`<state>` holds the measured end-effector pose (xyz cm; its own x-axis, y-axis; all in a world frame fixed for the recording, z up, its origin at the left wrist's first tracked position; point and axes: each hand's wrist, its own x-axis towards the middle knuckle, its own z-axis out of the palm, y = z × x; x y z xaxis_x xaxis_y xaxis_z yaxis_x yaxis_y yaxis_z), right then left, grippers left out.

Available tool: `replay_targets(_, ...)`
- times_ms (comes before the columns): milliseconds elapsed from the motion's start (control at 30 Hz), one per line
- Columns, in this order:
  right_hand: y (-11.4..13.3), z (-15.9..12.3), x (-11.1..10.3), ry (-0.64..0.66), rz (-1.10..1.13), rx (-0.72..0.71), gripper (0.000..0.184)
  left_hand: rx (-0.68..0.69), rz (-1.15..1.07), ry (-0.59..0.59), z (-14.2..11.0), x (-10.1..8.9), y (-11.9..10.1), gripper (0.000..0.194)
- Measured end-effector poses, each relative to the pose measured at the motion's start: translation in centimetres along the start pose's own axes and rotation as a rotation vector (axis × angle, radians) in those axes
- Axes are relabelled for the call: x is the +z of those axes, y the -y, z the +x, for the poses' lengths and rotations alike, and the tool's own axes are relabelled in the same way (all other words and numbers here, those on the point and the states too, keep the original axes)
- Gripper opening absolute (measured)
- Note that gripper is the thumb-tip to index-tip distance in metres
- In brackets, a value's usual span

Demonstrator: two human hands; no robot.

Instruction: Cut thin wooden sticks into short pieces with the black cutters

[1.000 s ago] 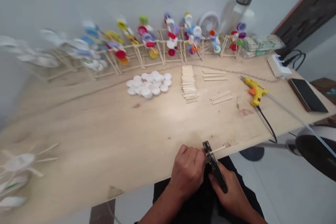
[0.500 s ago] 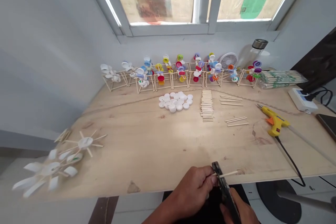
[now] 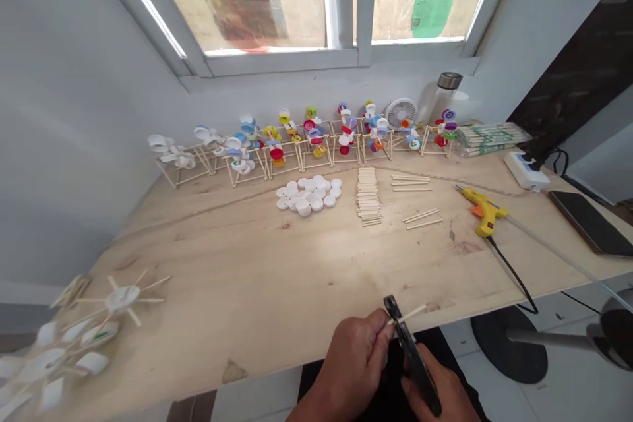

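Note:
At the table's front edge, my left hand (image 3: 353, 359) pinches a thin wooden stick (image 3: 414, 312) between thumb and fingers. My right hand (image 3: 440, 386) is wrapped round the handles of a dark hand cutter, perhaps pliers (image 3: 413, 356). Its jaws sit across the stick, close to my left fingertips. The stick's free end points right, past the jaws. Beyond my hands lie a stack of short sticks (image 3: 367, 196), several loose sticks (image 3: 411, 182) and a cluster of white bottle caps (image 3: 309, 194).
Bottle-cap wheels on stick frames (image 3: 306, 145) line the wall. A yellow glue gun (image 3: 487, 211), phone (image 3: 591, 221), power strip (image 3: 525, 171) and packed sticks (image 3: 492, 137) are on the right. At left lie a stick-spoked wheel (image 3: 122, 299) and a larger white-paddled wheel (image 3: 47, 364).
The view has swung to the right, so the table things sit further left and more of the phone shows. Both hands keep their hold, with the cutter jaws still across the stick.

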<state>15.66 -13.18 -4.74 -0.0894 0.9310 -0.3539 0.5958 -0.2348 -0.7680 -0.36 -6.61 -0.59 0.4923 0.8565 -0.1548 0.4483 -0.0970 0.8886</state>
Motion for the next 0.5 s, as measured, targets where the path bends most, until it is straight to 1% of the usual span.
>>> replay_targets(67, 1.0, -0.3, -0.7, 0.05, 0.028, -0.029, 0.011, 0.038, 0.136, -0.056, -0.1, 0.4, 0.0, 0.025)
replay_targets(133, 1.5, -0.5, -1.1, 0.059, 0.047, -0.011, 0.009, 0.079, 0.242, -0.106, -0.2, 0.9, 0.1, 0.022)
replay_targets(300, 1.4, -0.8, -1.3, 0.036, 0.052, 0.012, 0.005, 0.151, 0.366, -0.195, -0.5, 1.7, 0.0, 0.02)
replay_targets(367, 1.4, -1.0, -1.4, 0.046, 0.055, 0.011, 0.004, 0.137, 0.325, -0.172, -0.5, 1.7, -0.1, 0.021)
replay_targets(500, 1.3, -1.1, -1.8, 0.081, 0.057, -0.005, 0.007, 0.065, 0.043, -0.008, -0.3, 1.0, -0.5, 0.028)
